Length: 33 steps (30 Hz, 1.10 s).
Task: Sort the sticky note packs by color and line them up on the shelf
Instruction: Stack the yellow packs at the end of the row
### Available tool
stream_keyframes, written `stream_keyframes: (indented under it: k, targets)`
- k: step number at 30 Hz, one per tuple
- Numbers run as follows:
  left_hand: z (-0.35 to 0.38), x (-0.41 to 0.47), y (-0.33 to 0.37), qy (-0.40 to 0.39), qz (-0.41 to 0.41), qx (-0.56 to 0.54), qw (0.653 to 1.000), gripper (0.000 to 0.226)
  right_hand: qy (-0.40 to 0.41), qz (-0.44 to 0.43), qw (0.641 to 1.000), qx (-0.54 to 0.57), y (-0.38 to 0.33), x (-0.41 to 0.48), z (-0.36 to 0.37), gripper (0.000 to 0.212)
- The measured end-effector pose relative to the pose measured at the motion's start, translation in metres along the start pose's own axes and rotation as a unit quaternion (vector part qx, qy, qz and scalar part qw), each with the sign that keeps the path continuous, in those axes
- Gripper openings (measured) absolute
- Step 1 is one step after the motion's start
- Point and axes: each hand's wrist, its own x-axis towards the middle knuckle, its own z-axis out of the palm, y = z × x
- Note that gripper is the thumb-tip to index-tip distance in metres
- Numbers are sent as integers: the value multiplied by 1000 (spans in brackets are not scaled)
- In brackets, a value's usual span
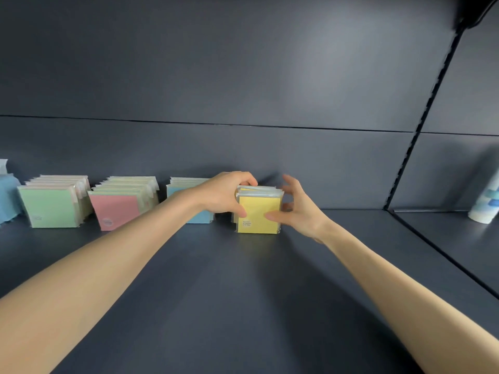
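Four rows of sticky note packs stand upright along the back of the dark shelf (243, 279): green packs (50, 205) at the left, then pink packs (116, 211), blue packs (198, 218) partly hidden behind my left wrist, and yellow packs (259, 214) at the right. My left hand (224, 194) grips the yellow row from its left side, fingers curled over the top and thumb on the front pack. My right hand (294, 206) is at the row's right side, thumb touching the front pack, fingers spread and loosely bent behind the row.
A blue tissue box (8, 198) sits at the far left. A vertical slotted divider (421, 125) bounds the shelf at the right, and a white cylinder with blue marks (486, 203) stands beyond it. The back panel is right behind the rows.
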Motion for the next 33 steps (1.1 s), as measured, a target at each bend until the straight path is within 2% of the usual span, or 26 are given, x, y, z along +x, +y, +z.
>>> stream_keyframes:
  k: [3, 8, 14, 17, 21, 28, 31, 33]
  targets:
    - [3, -1, -6, 14, 24, 105, 994, 69, -4, -25, 994, -104, -2, 7, 4, 75]
    - [13, -12, -16, 116, 69, 248, 959, 64, 27, -40, 981, -190, -6, 13, 9, 62]
    - [18, -9, -17, 122, 65, 282, 950, 65, 54, -44, 980, -185, -8, 16, 18, 62]
    - [18, -8, -20, 127, 62, 284, 948, 64, 76, -13, 974, -213, -7, 18, 17, 68]
    - [18, -9, -20, 127, 54, 288, 948, 68, 40, 36, 972, -230, -7, 16, 14, 61]
    - [17, -10, -19, 124, 61, 307, 942, 67, 30, 22, 962, -269, -7, 19, 23, 69]
    - [20, -11, -19, 139, 69, 322, 934, 67, 34, -18, 953, -301, -10, 16, 23, 82]
    - [21, -11, -19, 141, 67, 323, 933, 67, 34, -45, 943, -329, -12, 15, 21, 83]
